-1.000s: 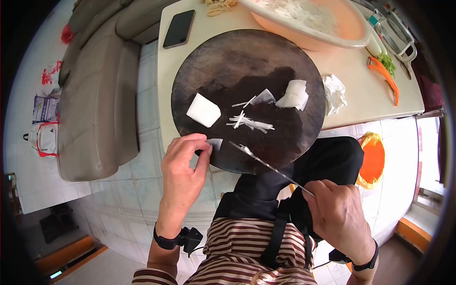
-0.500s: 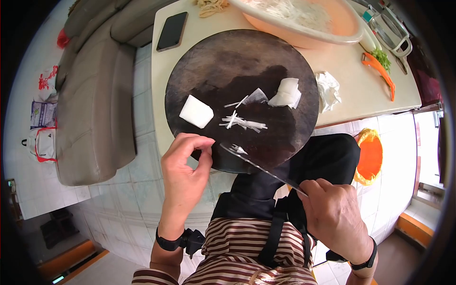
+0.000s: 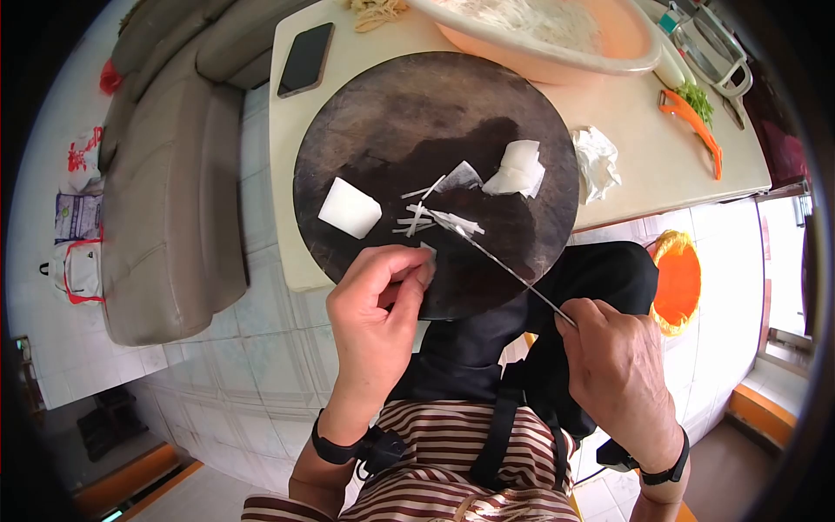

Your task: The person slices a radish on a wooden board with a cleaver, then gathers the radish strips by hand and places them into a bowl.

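Observation:
My right hand [image 3: 616, 370] grips a thin-bladed knife [image 3: 500, 265], seen nearly edge-on. Its tip reaches the small pile of white radish strips [image 3: 459, 223] on the round dark chopping board [image 3: 409, 104]. Over the board's near edge, my left hand [image 3: 374, 300] pinches a small white radish piece [image 3: 428, 249], mostly hidden by the fingers. A white radish block [image 3: 350, 208] lies on the board's left side. Stacked thin radish slices [image 3: 517, 169] rest on the right, and one translucent slice [image 3: 461, 177] lies between them and the strips.
Behind the board stands a pink basin [image 3: 539, 56] of white shreds. A phone [image 3: 306, 59] lies at the table's back left. On the right are crumpled white material [image 3: 597, 163], an orange peeler [image 3: 694, 123] and a clear lidded container [image 3: 709, 56]. An orange-lined bin [image 3: 677, 283] stands on the floor.
My left hand has moved right and up the board, and now pinches the small piece that lay near the board's front edge. The knife tip has moved up to the strips.

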Demonstrator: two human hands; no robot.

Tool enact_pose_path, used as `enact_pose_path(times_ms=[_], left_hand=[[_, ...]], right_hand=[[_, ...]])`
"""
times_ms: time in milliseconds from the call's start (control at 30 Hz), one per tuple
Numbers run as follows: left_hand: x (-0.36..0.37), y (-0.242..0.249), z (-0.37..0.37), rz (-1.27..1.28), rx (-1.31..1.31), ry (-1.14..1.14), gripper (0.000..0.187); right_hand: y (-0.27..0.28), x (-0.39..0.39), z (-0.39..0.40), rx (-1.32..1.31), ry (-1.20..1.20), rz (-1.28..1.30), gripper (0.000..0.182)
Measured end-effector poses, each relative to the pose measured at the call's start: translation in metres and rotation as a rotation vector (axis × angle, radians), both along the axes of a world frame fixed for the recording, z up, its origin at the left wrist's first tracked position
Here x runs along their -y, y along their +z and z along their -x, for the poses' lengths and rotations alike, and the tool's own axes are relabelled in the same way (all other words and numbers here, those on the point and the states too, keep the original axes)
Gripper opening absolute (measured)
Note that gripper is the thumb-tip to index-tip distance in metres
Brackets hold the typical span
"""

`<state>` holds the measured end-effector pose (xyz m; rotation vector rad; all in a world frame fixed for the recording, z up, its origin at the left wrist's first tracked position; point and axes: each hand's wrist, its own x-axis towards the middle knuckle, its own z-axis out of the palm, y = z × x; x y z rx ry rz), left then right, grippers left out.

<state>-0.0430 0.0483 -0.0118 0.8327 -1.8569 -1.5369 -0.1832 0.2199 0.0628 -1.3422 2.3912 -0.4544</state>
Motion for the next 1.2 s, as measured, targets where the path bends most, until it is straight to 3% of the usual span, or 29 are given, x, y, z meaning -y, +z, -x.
enact_pose_path(times_ms=[233,367,433,767,1200], left_hand=[[0.004,-0.001,-0.003,0.637,0.252,0.020,0.020],[0.004,0.001,-0.009,0.723,0.277,0.012,0.022],[0.007,-0.003,-0.014,0.923,0.294,-0.161,0.026],[0.030,0.004,-0.025,0.915,0.360,-0.435,0.032],[0.028,-0.002,-0.030,1.035,0.373,-0.399,0.031]], right_hand=[[0.002,-0.001,-0.001,-0.028,0.033,-0.007,0.007],[0.006,-0.004,-0.003,-0.029,0.129,0.022,0.020],[0.006,-0.004,-0.005,-0.062,0.151,0.010,0.024],[0.003,0.002,-0.008,-0.119,0.188,-0.002,0.029],[0.004,0.020,-0.001,-0.107,0.253,-0.084,0.016]])
